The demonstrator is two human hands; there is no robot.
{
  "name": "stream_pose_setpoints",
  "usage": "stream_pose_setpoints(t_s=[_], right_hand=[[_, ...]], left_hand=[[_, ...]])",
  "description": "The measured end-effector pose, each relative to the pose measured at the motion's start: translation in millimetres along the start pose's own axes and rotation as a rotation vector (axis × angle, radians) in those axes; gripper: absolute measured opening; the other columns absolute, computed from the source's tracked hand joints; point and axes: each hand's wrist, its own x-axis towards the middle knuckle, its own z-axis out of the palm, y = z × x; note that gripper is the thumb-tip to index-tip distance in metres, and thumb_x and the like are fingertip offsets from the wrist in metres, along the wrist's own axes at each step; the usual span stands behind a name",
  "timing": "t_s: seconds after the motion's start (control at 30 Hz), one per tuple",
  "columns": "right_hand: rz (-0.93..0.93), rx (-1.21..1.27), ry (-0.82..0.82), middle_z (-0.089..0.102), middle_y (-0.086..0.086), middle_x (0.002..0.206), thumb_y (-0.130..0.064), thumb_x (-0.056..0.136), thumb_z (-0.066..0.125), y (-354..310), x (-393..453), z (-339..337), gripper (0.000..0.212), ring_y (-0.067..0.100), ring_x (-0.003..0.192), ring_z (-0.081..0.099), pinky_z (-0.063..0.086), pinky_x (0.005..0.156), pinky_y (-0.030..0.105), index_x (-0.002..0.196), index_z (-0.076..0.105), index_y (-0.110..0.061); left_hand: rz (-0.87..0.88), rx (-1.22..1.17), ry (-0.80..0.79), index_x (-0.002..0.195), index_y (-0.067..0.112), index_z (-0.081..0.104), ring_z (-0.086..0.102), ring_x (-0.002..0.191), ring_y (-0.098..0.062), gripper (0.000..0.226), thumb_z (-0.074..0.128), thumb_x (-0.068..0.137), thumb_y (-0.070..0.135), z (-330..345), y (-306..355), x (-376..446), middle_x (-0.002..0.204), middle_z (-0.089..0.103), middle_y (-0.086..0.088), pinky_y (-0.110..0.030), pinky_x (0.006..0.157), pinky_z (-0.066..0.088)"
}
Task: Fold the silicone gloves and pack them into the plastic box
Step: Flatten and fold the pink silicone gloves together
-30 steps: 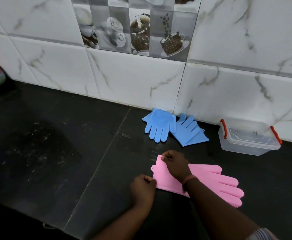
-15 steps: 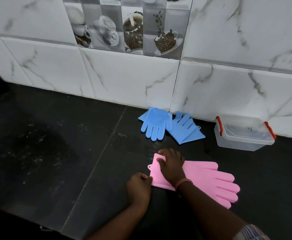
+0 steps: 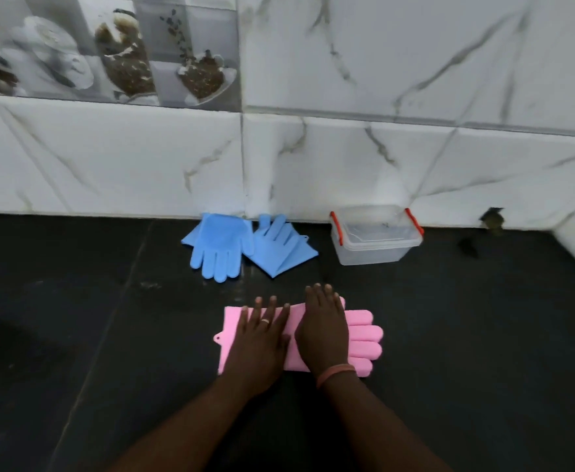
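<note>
Pink silicone gloves (image 3: 364, 338) lie flat on the black counter, fingers pointing right. My left hand (image 3: 260, 338) rests palm down on the cuff end, fingers spread. My right hand (image 3: 323, 330) lies flat on the middle of the gloves, beside the left. Two blue silicone gloves (image 3: 223, 245) lie by the wall behind them, one overlapping the other. A clear plastic box (image 3: 374, 248) with red latches stands to the right of the blue gloves, against the wall, its lid on.
The black stone counter (image 3: 75, 318) runs left and right of the gloves. A white marble-tile wall (image 3: 415, 148) closes the back and turns in at the far right. A small dark object (image 3: 492, 219) sits at the wall's foot right of the box.
Both hands went from pinching the pink cuff's edge to lying flat on the gloves. The view has shifted right and closer.
</note>
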Motion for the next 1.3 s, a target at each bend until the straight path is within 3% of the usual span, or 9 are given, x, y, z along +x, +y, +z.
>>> stream_pose_setpoints(t_s=[0.1, 0.23, 0.5, 0.7, 0.83, 0.9, 1.03, 1.2, 1.3], right_hand=[[0.093, -0.034, -0.038, 0.024, 0.014, 0.164, -0.032, 0.103, 0.031, 23.9, -11.1, 7.9, 0.057, 0.028, 0.154, 0.015, 0.011, 0.126, 0.044, 0.156, 0.029, -0.012], [0.136, 0.001, -0.024, 0.013, 0.009, 0.168, -0.045, 0.102, 0.018, 37.5, -20.5, 22.4, 0.065, 0.025, 0.155, 0.007, 0.009, 0.127, 0.040, 0.159, 0.018, -0.015], [0.167, 0.000, -0.018, 0.020, 0.009, 0.166, -0.047, 0.101, 0.022, 41.9, -17.8, 30.6, 0.066, 0.024, 0.154, 0.017, 0.012, 0.126, 0.039, 0.159, 0.021, -0.015], [0.165, -0.027, -0.046, 0.018, 0.008, 0.167, -0.047, 0.101, 0.021, 39.9, -16.8, 29.2, 0.066, 0.025, 0.155, 0.013, 0.007, 0.126, 0.039, 0.159, 0.020, -0.016], [0.167, -0.051, -0.019, 0.024, 0.010, 0.165, -0.045, 0.101, 0.025, 38.7, -17.2, 29.5, 0.065, 0.027, 0.153, 0.019, 0.013, 0.126, 0.041, 0.158, 0.026, -0.014], [0.166, -0.062, -0.021, 0.024, 0.011, 0.165, -0.044, 0.101, 0.026, 38.4, -18.0, 29.5, 0.064, 0.028, 0.153, 0.019, 0.013, 0.126, 0.042, 0.158, 0.026, -0.013], [0.166, -0.072, -0.037, 0.022, 0.010, 0.165, -0.044, 0.102, 0.026, 37.7, -17.2, 27.4, 0.064, 0.027, 0.153, 0.018, 0.012, 0.126, 0.042, 0.158, 0.025, -0.013], [0.171, -0.070, -0.053, 0.022, 0.010, 0.166, -0.045, 0.101, 0.025, 37.8, -17.5, 26.1, 0.064, 0.027, 0.154, 0.017, 0.011, 0.126, 0.041, 0.158, 0.024, -0.014], [0.178, -0.073, -0.043, 0.025, 0.010, 0.164, -0.043, 0.101, 0.027, 36.3, -16.7, 26.3, 0.063, 0.028, 0.152, 0.021, 0.013, 0.126, 0.041, 0.157, 0.029, -0.014]], left_hand=[[-0.029, 0.085, 0.012, 0.162, 0.035, -0.005, -0.021, 0.154, -0.021, 0.069, 0.008, 0.099, 0.061, 13.1, -7.0, -3.4, 0.171, -0.012, 0.000, -0.048, 0.127, -0.010], [-0.028, 0.098, 0.046, 0.163, 0.035, 0.002, -0.009, 0.158, -0.023, 0.069, 0.011, 0.100, 0.063, 16.8, -8.7, -5.3, 0.172, -0.002, 0.000, -0.050, 0.126, -0.005], [-0.042, 0.100, 0.010, 0.162, 0.036, 0.002, -0.005, 0.159, -0.025, 0.068, 0.014, 0.101, 0.063, 16.1, -7.0, -2.9, 0.172, 0.001, 0.001, -0.056, 0.126, 0.001], [-0.174, 0.127, -0.001, 0.161, 0.039, -0.008, -0.012, 0.158, -0.031, 0.068, 0.010, 0.101, 0.064, 6.8, -3.9, -1.0, 0.170, -0.014, -0.004, -0.054, 0.127, -0.007], [-0.656, -0.026, 0.109, 0.163, 0.021, 0.014, 0.017, 0.154, -0.039, 0.067, 0.039, 0.104, 0.039, -10.8, -1.2, -15.5, 0.168, 0.016, -0.019, -0.053, 0.124, 0.017], [-0.801, -0.041, 0.147, 0.158, 0.012, 0.030, 0.034, 0.143, -0.040, 0.061, 0.047, 0.103, 0.035, -17.5, -1.1, -25.8, 0.158, 0.034, -0.021, -0.052, 0.116, 0.029], [-0.897, -0.318, 0.242, 0.125, 0.007, 0.061, 0.061, 0.111, -0.037, 0.035, 0.066, 0.096, 0.026, -25.4, -13.4, -29.2, 0.121, 0.065, -0.020, -0.044, 0.092, 0.048], [-0.960, -0.479, 0.068, 0.076, 0.016, 0.072, 0.068, 0.094, -0.032, 0.014, 0.074, 0.088, 0.024, -46.0, -26.0, -18.1, 0.085, 0.073, -0.009, -0.034, 0.078, 0.051], [-0.965, -0.522, 0.015, 0.081, 0.013, 0.071, 0.066, 0.098, -0.032, 0.006, 0.074, 0.082, 0.018, -53.0, -25.5, -9.8, 0.093, 0.073, -0.011, -0.033, 0.079, 0.051]])
